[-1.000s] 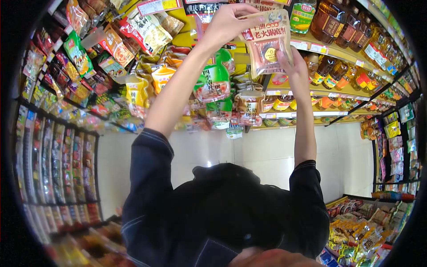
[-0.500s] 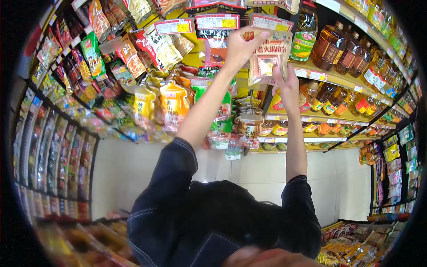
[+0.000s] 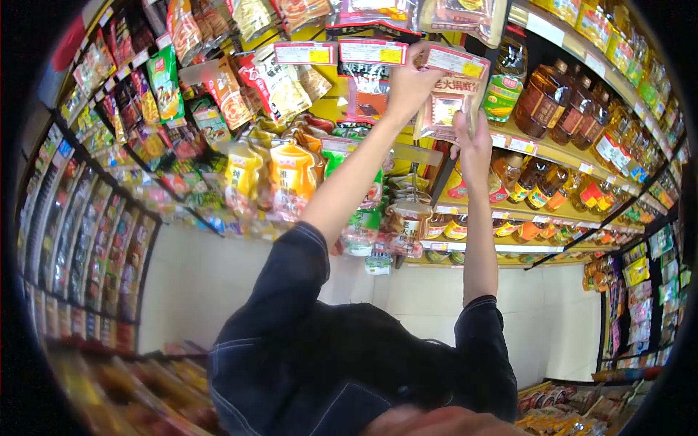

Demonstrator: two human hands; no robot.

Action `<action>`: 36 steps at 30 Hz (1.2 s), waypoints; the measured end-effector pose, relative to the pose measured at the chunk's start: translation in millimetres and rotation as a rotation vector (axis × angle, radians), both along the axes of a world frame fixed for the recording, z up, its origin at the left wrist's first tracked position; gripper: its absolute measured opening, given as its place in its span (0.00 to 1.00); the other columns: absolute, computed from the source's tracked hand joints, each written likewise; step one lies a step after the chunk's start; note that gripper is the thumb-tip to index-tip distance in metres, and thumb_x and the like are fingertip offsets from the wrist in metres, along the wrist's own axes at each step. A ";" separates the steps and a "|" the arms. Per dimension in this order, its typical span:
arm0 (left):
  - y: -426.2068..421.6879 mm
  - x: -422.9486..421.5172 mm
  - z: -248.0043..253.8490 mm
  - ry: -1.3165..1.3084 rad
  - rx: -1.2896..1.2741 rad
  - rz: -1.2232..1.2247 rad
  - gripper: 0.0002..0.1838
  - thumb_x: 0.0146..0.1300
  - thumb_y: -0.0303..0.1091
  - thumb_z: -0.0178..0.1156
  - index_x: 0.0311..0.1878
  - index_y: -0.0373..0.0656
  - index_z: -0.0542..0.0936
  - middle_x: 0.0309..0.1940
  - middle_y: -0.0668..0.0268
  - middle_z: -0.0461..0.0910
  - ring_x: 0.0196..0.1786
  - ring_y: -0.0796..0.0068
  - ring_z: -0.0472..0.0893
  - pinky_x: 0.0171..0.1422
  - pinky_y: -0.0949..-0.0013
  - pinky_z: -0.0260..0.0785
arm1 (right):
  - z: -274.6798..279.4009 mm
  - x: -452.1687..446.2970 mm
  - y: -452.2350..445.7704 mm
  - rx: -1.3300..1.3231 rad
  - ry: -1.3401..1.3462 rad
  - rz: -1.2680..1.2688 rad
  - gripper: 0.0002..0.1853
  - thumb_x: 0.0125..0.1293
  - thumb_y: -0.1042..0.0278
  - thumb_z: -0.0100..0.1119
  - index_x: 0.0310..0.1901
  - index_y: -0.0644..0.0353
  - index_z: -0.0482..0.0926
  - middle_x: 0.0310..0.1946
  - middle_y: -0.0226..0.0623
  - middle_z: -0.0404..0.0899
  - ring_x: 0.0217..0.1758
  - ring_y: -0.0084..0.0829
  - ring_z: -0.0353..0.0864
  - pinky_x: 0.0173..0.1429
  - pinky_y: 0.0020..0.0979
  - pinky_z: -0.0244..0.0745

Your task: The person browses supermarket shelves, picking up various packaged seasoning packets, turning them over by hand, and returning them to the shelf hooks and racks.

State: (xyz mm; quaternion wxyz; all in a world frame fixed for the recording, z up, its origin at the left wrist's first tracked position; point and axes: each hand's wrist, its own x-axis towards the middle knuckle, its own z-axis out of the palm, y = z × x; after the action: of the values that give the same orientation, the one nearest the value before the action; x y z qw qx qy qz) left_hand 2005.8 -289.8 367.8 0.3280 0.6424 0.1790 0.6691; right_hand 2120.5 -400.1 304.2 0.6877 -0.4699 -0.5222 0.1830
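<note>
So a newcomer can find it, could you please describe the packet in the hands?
Start at the shelves of amber bottles and look just left, beneath a red-edged price label. The tan packet there shows a pinkish window. Unlike the similar one above, it has the left hand at its top and the right hand at its lower edge.

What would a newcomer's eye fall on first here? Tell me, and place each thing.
First, probably, the beige packet with red lettering at upper centre, held by the left hand and right hand. Next, the large amber bottles with dark labels on the shelf to its right. Then the shiny orange-and-white pouch, left of the left forearm.
</note>
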 end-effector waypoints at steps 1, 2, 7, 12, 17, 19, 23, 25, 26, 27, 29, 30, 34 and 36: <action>-2.4 0.8 2.3 0.013 -0.028 0.015 0.29 0.55 0.30 0.72 0.61 0.35 0.76 0.51 0.59 0.86 0.53 0.75 0.84 0.58 0.69 0.76 | -1.5 0.7 0.8 0.002 0.023 -0.006 0.31 0.75 0.47 0.60 0.65 0.66 0.69 0.31 0.32 0.77 0.18 0.18 0.69 0.20 0.24 0.65; -4.2 -1.3 4.2 0.025 -0.059 0.038 0.31 0.54 0.30 0.73 0.62 0.35 0.76 0.52 0.58 0.86 0.54 0.73 0.84 0.58 0.69 0.76 | -4.2 0.8 3.5 0.001 0.046 -0.004 0.32 0.74 0.47 0.60 0.67 0.66 0.67 0.32 0.33 0.78 0.18 0.18 0.70 0.20 0.24 0.65; 6.0 -5.9 1.1 0.021 0.007 0.027 0.30 0.52 0.30 0.72 0.60 0.35 0.79 0.50 0.58 0.86 0.53 0.70 0.85 0.59 0.69 0.75 | 7.9 -8.9 -10.2 0.064 0.013 -0.015 0.31 0.75 0.56 0.61 0.70 0.58 0.58 0.50 0.42 0.80 0.24 0.18 0.72 0.20 0.21 0.65; -1.8 -9.3 5.8 0.018 0.048 0.041 0.24 0.54 0.28 0.69 0.57 0.35 0.83 0.46 0.55 0.88 0.47 0.67 0.88 0.53 0.67 0.78 | 3.5 -11.1 -10.5 0.078 0.001 -0.045 0.29 0.76 0.55 0.61 0.66 0.55 0.56 0.48 0.42 0.80 0.26 0.18 0.73 0.19 0.21 0.64; -11.4 -3.7 -10.1 0.136 0.200 0.332 0.26 0.59 0.28 0.63 0.63 0.35 0.77 0.50 0.47 0.82 0.52 0.50 0.82 0.56 0.59 0.74 | 15.2 -11.7 -14.9 -0.098 -0.122 -0.205 0.27 0.75 0.51 0.61 0.61 0.57 0.59 0.36 0.44 0.82 0.27 0.23 0.75 0.24 0.28 0.67; -33.8 -5.5 -27.7 0.250 0.169 0.342 0.34 0.60 0.27 0.59 0.73 0.36 0.67 0.67 0.37 0.69 0.68 0.40 0.71 0.69 0.51 0.66 | 8.3 -3.1 -0.6 -0.019 -0.238 -0.306 0.26 0.75 0.51 0.61 0.59 0.59 0.61 0.35 0.45 0.81 0.31 0.29 0.78 0.32 0.32 0.72; -86.9 -16.6 -52.4 0.229 0.381 0.521 0.33 0.60 0.23 0.56 0.71 0.39 0.66 0.65 0.37 0.63 0.70 0.33 0.64 0.74 0.44 0.60 | -4.6 3.1 16.0 0.095 -0.378 -0.469 0.26 0.74 0.49 0.62 0.57 0.61 0.64 0.38 0.46 0.79 0.38 0.36 0.80 0.45 0.37 0.74; -103.9 -25.7 -66.6 0.205 0.393 0.515 0.29 0.60 0.23 0.56 0.68 0.40 0.70 0.63 0.41 0.64 0.69 0.34 0.65 0.74 0.44 0.60 | -2.9 -2.6 15.5 0.044 -0.361 -0.462 0.27 0.73 0.48 0.63 0.57 0.61 0.65 0.40 0.48 0.78 0.39 0.37 0.80 0.44 0.37 0.74; -120.1 -35.6 -71.4 0.179 0.352 0.354 0.27 0.59 0.23 0.57 0.65 0.41 0.71 0.64 0.43 0.65 0.69 0.36 0.66 0.72 0.44 0.61 | -10.5 5.5 20.7 0.040 -0.353 -0.445 0.28 0.72 0.46 0.65 0.55 0.62 0.66 0.38 0.47 0.77 0.37 0.36 0.78 0.44 0.37 0.74; -137.9 -46.1 -76.0 0.153 0.311 0.193 0.26 0.59 0.22 0.59 0.62 0.42 0.73 0.65 0.45 0.66 0.69 0.38 0.66 0.71 0.44 0.61 | -9.9 4.9 21.6 -0.017 -0.329 -0.450 0.29 0.71 0.46 0.65 0.54 0.63 0.66 0.39 0.46 0.76 0.37 0.34 0.76 0.43 0.37 0.74; -169.0 -58.4 -104.8 0.293 0.280 0.067 0.26 0.57 0.21 0.61 0.61 0.44 0.74 0.62 0.51 0.69 0.65 0.45 0.71 0.65 0.47 0.67 | -21.6 12.5 29.1 -0.009 -0.352 -0.472 0.30 0.71 0.43 0.64 0.53 0.62 0.65 0.41 0.47 0.76 0.38 0.37 0.77 0.40 0.39 0.73; -184.2 -67.6 -115.8 0.317 0.290 -0.017 0.26 0.56 0.21 0.62 0.59 0.45 0.74 0.60 0.53 0.70 0.61 0.47 0.73 0.61 0.49 0.70 | -31.3 16.6 34.8 0.067 -0.397 -0.489 0.30 0.71 0.41 0.63 0.52 0.61 0.64 0.42 0.50 0.76 0.39 0.42 0.80 0.39 0.42 0.73; -225.0 -108.2 -160.5 0.325 0.276 -0.181 0.23 0.54 0.21 0.63 0.55 0.47 0.77 0.50 0.58 0.74 0.51 0.52 0.79 0.51 0.54 0.75 | -39.9 7.2 19.5 -0.100 -0.090 -0.279 0.31 0.73 0.44 0.62 0.60 0.64 0.65 0.53 0.47 0.71 0.51 0.27 0.77 0.40 0.26 0.76; -244.4 -139.0 -183.0 0.398 0.107 -0.238 0.21 0.55 0.21 0.61 0.53 0.47 0.77 0.48 0.59 0.75 0.50 0.53 0.80 0.51 0.55 0.76 | -71.3 34.0 15.4 -0.022 -0.163 -0.244 0.31 0.74 0.47 0.61 0.63 0.66 0.67 0.58 0.48 0.71 0.58 0.31 0.77 0.44 0.26 0.79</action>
State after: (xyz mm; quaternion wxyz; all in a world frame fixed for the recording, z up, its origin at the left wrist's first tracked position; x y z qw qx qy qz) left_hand 1866.8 -534.1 184.8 0.3283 0.7946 0.1274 0.4946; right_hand 2154.5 -384.7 232.9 0.6550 -0.5507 -0.5134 0.0648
